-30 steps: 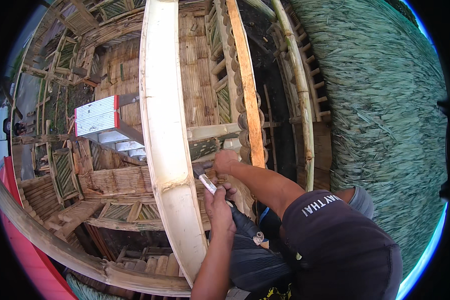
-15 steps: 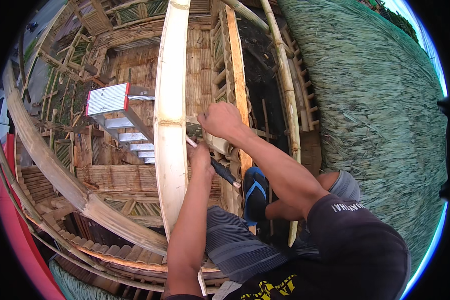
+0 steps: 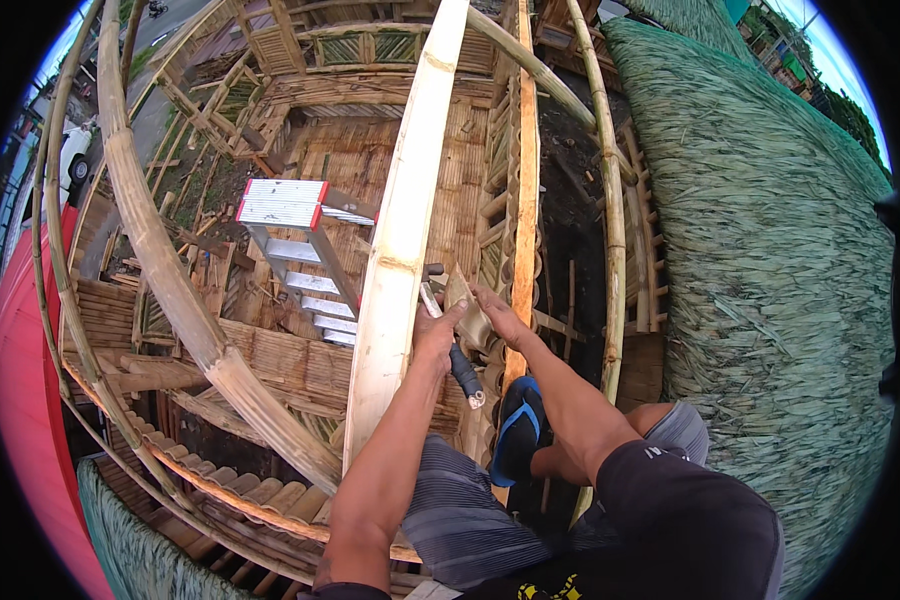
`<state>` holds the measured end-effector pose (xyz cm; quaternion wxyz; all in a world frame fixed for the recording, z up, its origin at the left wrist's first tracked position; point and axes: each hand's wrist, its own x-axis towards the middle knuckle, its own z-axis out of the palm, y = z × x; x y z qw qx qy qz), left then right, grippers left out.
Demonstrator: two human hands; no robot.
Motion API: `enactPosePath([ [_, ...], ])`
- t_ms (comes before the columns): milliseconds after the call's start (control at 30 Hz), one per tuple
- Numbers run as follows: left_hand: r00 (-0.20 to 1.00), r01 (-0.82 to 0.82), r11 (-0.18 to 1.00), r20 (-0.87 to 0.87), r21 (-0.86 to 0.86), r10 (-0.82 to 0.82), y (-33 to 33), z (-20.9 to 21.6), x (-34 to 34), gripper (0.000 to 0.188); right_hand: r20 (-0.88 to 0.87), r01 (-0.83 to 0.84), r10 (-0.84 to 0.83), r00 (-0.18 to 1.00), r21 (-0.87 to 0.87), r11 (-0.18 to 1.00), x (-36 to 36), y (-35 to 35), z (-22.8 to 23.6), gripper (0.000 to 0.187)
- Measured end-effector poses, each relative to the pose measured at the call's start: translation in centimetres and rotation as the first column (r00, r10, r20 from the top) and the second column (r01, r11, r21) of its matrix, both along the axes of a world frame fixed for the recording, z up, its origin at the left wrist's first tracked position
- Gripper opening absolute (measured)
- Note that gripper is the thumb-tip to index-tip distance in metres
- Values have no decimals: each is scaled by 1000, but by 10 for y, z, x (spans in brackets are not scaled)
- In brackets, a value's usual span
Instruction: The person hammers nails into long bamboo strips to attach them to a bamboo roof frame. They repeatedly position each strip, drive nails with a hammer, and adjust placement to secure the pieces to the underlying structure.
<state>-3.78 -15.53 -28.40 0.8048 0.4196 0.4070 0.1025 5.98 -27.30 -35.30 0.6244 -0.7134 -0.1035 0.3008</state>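
Observation:
My left hand [image 3: 434,335] is closed around the shaft of a hammer [image 3: 464,372] with a black wrapped grip, its dark head up beside a long split bamboo strip [image 3: 394,280]. The left thumb also rests against a pale tan, thin piece with a pointed top [image 3: 467,306]; its kind is unclear. From the other side, my right hand [image 3: 498,316] grips that piece, its fingertips partly hidden. Both hands are close together, between the strip and an orange-brown wooden beam [image 3: 526,180].
An aluminium stepladder [image 3: 282,203] stands left of the strip on a slatted bamboo floor [image 3: 350,140]. Thick bent bamboo [image 3: 155,235] crosses at left. A bamboo pole [image 3: 615,240] and thatched roof [image 3: 770,270] lie right. My sandalled foot [image 3: 517,430] is beside the beam.
The view has shifted, so the surroundings appear farther right. My right hand has come down from above and now holds the pale piece near the left hand. The hammer stays in my left hand.

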Motion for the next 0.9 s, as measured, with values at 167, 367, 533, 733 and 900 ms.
enactPosePath([
  [167,999,-32,955,-3,-294,33,-20,30,-29,21,138,-47,49,989,-15,999,-15,1,-57,42],
  [367,999,5,921,-47,-390,-26,-60,97,-113,27,290,109,-153,945,162,981,-7,56,31,52],
  [533,950,303,950,98,-70,-295,-55,172,-159,18,461,-9,-98,882,225,974,1,110,163,59],
  [733,886,-450,772,332,450,323,14,214,-122,47,444,-130,-65,894,395,910,-12,156,333,68],
  [900,724,-622,737,552,265,413,25,221,-50,71,558,-242,60,828,259,935,-17,196,417,66],
])
